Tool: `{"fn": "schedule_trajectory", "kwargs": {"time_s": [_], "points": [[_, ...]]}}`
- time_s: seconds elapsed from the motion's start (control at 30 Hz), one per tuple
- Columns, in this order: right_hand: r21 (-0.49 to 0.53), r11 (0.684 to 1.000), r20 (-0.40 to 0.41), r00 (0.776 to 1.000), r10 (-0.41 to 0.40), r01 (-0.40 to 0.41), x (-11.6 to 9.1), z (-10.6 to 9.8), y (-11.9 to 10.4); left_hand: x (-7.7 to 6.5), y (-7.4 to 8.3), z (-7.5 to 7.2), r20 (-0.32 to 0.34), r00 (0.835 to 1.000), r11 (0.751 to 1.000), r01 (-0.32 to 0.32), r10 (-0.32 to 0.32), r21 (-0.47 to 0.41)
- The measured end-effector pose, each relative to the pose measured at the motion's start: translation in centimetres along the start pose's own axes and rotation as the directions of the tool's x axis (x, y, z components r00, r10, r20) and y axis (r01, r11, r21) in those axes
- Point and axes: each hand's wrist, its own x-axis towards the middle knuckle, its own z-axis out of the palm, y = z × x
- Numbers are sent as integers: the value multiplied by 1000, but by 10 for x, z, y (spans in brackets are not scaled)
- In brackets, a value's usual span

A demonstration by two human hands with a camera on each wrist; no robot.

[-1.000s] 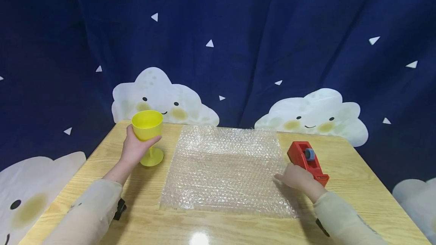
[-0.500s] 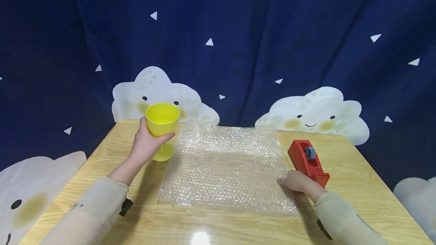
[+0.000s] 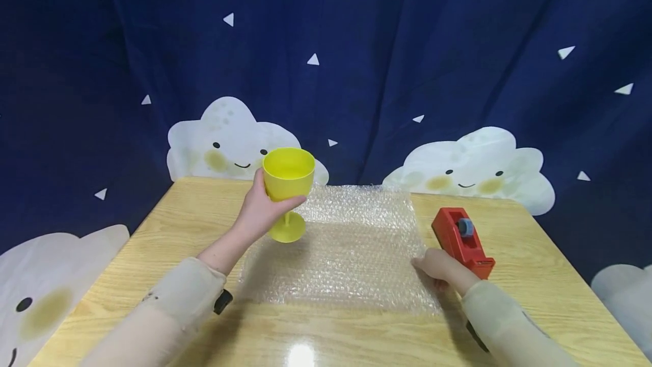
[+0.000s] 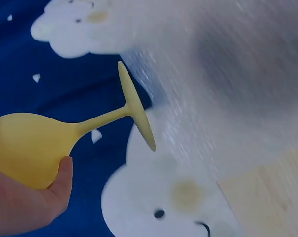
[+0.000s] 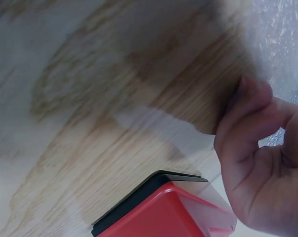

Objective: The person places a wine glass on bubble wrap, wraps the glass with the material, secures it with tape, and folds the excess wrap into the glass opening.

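Observation:
A yellow plastic goblet [image 3: 288, 180] is held upright in my left hand [image 3: 261, 208], fingers and thumb round the lower part of its bowl. In the head view it overlaps the left part of a bubble wrap sheet [image 3: 356, 265] spread on the table. The left wrist view shows the goblet's stem and foot sticking out beyond my hand, with the thumb [image 4: 62, 180] against the bowl. My right hand [image 3: 442, 266] pinches the wrap's right edge, its fingers [image 5: 237, 128] curled in the right wrist view.
Just beyond my right hand stands a red tape dispenser [image 3: 460, 242] with a blue roll core. The wooden table [image 3: 198, 203] ends at a dark blue curtain [image 3: 331, 27] printed with clouds and white triangles.
My left hand has carried the goblet to the right, from beside the bubble wrap to over its left part. My right hand has stayed near the wrap's right edge with only slight movement.

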Motion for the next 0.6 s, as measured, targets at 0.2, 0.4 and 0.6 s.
{"fn": "schedule_trajectory", "kwargs": {"time_s": [0.2,0.4,0.6], "points": [[13,999,-15,999,-34,34,4,-2,-3,3,12,28,19,999,998,-36,37,-51],[33,995,-39,995,-93,94,10,-2,-1,7,18,54,64,998,994,22,-15,-111],[23,997,-46,996,-77,78,14,-5,-4,8,24,80,121,991,971,89,-64,-220]]}}
